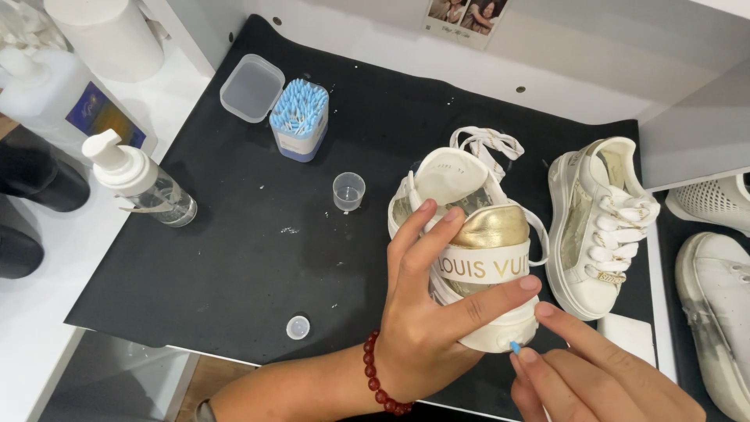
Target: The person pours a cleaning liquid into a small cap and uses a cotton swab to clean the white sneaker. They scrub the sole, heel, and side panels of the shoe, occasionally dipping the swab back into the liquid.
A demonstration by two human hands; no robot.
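Observation:
My left hand (433,312) grips a white sneaker (469,227) with a gold heel patch, its heel turned toward me above the black mat (258,234). A red bead bracelet (379,375) circles that wrist. My right hand (594,375) pinches a cotton swab with a blue stem (516,346), and the swab's tip touches the white sole at the sneaker's heel. The matching white sneaker (598,227) lies on its side just to the right, laces facing right.
A box of blue-stemmed cotton swabs (299,117) with its clear lid (251,87) stands at the mat's back left. A small clear cup (348,191), a small round cap (298,327) and a foam pump bottle (141,181) are nearby. Other white shoes (715,297) lie far right.

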